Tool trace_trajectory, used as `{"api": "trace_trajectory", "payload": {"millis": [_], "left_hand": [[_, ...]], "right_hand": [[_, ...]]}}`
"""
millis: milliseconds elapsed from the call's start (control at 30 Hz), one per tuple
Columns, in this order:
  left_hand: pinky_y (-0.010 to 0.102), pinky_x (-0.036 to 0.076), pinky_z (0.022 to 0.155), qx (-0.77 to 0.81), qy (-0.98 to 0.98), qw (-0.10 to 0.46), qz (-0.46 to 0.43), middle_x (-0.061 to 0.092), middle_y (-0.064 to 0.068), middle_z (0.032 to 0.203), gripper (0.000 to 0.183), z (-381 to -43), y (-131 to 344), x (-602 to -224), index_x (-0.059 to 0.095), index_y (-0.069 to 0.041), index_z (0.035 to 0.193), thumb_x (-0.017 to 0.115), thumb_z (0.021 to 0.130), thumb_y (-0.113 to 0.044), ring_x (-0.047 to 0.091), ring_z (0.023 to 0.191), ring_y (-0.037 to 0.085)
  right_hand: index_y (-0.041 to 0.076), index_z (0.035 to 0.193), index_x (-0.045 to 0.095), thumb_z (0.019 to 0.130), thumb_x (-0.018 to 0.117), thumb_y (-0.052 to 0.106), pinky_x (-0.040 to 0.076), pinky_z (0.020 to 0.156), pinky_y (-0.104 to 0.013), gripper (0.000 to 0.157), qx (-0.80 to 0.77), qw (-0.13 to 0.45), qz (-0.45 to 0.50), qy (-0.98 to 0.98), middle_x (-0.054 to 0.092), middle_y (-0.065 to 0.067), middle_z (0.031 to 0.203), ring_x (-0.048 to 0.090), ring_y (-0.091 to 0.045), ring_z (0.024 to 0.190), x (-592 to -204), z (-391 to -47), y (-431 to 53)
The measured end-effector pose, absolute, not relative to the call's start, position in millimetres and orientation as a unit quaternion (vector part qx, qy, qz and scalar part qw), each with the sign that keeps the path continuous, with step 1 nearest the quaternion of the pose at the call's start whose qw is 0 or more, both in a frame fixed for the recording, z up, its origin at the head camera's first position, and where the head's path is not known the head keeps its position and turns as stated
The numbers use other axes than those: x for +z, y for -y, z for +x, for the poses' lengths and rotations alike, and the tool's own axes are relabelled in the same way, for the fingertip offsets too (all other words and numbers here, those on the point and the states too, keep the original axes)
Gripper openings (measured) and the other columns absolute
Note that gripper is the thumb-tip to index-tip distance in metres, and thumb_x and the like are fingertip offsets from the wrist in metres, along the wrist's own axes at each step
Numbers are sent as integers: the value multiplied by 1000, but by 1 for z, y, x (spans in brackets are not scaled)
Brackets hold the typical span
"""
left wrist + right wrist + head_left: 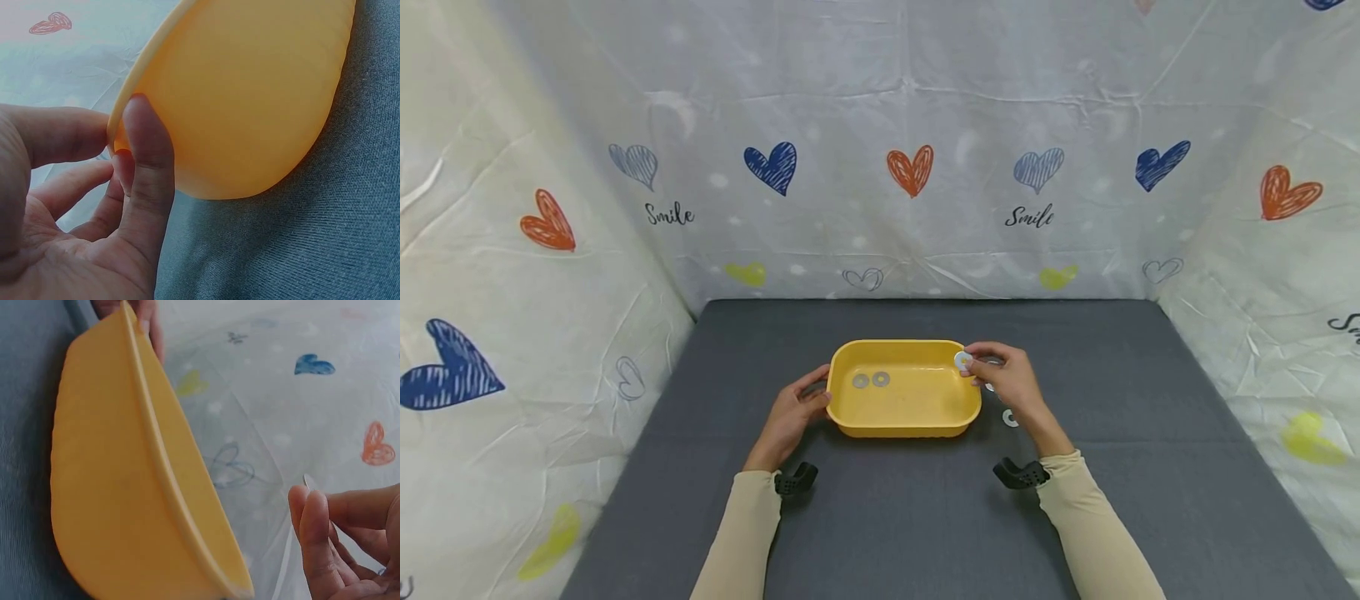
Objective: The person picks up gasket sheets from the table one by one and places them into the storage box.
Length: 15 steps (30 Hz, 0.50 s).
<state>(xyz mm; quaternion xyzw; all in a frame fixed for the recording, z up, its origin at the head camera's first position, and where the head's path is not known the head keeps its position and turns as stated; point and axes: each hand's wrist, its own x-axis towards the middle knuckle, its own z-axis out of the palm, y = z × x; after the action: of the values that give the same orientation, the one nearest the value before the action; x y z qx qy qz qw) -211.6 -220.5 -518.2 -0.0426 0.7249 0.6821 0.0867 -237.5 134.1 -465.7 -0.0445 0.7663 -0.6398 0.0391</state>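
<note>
A yellow plastic tray [904, 432] sits on the dark cloth, with two flat metal washers [881, 379] lying on its floor toward the left. My left hand [792, 421] holds the tray's left end, thumb against the outer wall and the other fingers about the rim [128, 81]. Above the tray's right end, my right hand [1009, 375] pinches a shiny washer [962, 361] between thumb and fingertips. The right wrist view shows this washer [307, 481] edge-on, only a sliver of it past the fingertips. Another washer [1011, 418] lies on the cloth below the right hand.
More washers [990, 387] lie right of the tray, partly hidden by the right hand. Dark grey cloth [902, 517] covers the table. A pale curtain [850, 108] printed with hearts stands behind and on both sides. Each wrist wears a black band [1021, 475].
</note>
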Motion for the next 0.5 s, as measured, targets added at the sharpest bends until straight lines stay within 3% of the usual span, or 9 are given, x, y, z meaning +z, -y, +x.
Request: {"api": "trace_trajectory", "payload": {"millis": [267, 500], "left_hand": [[24, 56, 75, 685, -722, 89, -41, 45, 11, 147, 58, -212, 222, -518, 40, -16, 151, 57, 97, -7, 60, 114, 28], [23, 56, 75, 683, -724, 88, -43, 46, 12, 147, 58, -212, 221, -517, 40, -16, 151, 58, 97, -6, 60, 112, 29]], "right_hand": [[2, 117, 68, 92, 67, 8, 60, 78, -34, 26, -664, 54, -25, -745, 60, -14, 108, 73, -22, 88, -464, -243, -113], [5, 114, 69, 91, 67, 7, 59, 81, -37, 23, -671, 64, 18, -739, 59, -11, 104, 73, -18, 86, -464, -249, -95]]}}
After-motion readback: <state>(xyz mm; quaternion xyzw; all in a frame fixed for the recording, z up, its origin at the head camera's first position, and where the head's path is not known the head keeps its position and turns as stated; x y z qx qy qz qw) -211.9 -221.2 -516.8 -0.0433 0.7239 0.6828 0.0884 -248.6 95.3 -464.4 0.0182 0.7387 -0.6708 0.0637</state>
